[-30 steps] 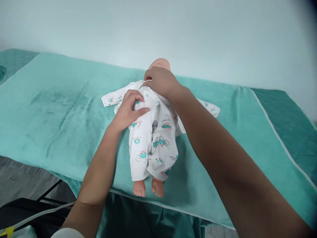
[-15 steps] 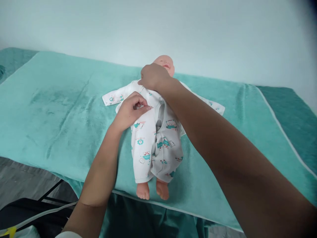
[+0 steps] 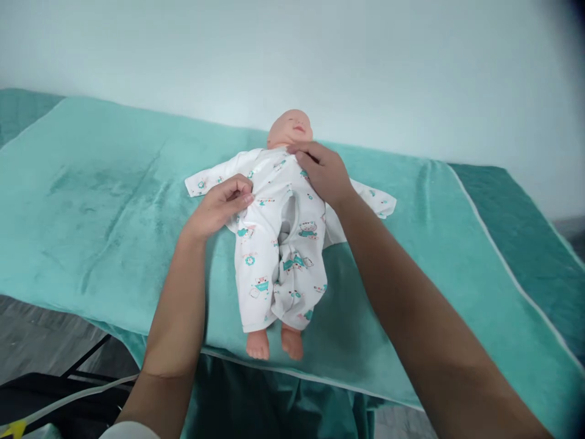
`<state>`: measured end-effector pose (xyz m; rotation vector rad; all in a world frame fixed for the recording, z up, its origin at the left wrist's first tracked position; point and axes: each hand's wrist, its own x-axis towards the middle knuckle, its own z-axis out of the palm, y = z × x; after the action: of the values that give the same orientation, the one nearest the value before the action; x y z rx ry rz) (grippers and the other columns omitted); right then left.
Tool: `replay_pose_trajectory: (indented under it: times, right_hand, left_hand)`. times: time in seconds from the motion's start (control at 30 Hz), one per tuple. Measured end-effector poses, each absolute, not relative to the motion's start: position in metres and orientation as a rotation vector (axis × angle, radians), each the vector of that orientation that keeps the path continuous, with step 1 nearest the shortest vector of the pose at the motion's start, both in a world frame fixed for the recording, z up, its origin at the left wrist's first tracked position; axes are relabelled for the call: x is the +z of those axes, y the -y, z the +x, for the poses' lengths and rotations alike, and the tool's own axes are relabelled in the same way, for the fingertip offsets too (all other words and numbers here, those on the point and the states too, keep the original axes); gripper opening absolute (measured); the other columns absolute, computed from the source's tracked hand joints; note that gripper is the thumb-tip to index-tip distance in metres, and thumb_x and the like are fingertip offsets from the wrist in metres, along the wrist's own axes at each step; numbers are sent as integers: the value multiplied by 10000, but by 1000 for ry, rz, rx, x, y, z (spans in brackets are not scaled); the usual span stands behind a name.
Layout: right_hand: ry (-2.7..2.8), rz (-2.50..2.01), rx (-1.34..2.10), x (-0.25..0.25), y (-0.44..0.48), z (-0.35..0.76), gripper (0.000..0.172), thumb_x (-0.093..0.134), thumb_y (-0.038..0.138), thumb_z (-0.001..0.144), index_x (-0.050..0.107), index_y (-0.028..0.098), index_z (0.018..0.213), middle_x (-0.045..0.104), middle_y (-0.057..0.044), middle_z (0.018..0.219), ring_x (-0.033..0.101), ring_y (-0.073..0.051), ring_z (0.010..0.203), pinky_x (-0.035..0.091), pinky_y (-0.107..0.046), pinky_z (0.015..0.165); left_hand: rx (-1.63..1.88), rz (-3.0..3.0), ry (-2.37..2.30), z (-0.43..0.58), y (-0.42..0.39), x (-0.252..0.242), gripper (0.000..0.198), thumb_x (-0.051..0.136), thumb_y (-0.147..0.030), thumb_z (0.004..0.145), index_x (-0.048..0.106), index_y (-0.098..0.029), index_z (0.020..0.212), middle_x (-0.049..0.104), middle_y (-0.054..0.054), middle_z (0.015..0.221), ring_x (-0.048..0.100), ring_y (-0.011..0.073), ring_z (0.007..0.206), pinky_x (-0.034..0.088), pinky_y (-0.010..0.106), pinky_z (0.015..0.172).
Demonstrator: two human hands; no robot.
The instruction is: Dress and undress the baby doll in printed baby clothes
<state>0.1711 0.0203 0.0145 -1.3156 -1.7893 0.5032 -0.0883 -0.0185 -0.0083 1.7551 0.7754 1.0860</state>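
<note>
We see the doll point(image 3: 289, 126) on its back on the green-covered counter point(image 3: 132, 183), head towards the far edge, feet near the near edge. Its printed white clothes point(image 3: 255, 268) cover chest and legs, so we judge them mostly on; a loose flap point(image 3: 335, 230) still lies spread out, seemingly left to settle. Our left hand point(image 3: 221, 205) curls its fingers at the clothes' side; our right hand point(image 3: 323, 173) rests its own at the collar. We cannot tell whether either pinches cloth.
</note>
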Motion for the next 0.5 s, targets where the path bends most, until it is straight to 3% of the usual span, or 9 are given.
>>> replay_pose_trajectory:
  times: [0.23,0.37,0.5]
  right_hand:
    - [1551,-1280,732,-24,53,190,654,510,706,991,588,323,1515,488,-17,1662,395,-246,1586,267,-493,1347]
    - [1477,-1305,738,-36,116,187,630,524,642,1014,515,351,1573,438,-13,1694,368,-249,1601,265,-508,1356]
    - [1480,-1326,714,-49,192,177,522,531,488,1040,518,391,1553,506,-36,1647,456,-283,1548,351,-566,1316]
  left_hand:
    - [1088,1644,-822,-89,27,-21,406,750,-589,865,601,-225,764,552,37,848,530,180,793,466,315,707]
    - [1186,1510,-986,-86,53,-35,398,790,-561,835,603,-216,765,565,14,827,489,145,721,419,282,645]
    - [1244,1482,-1103,-95,110,-46,341,773,-528,864,634,-220,813,612,14,846,549,162,803,464,296,743]
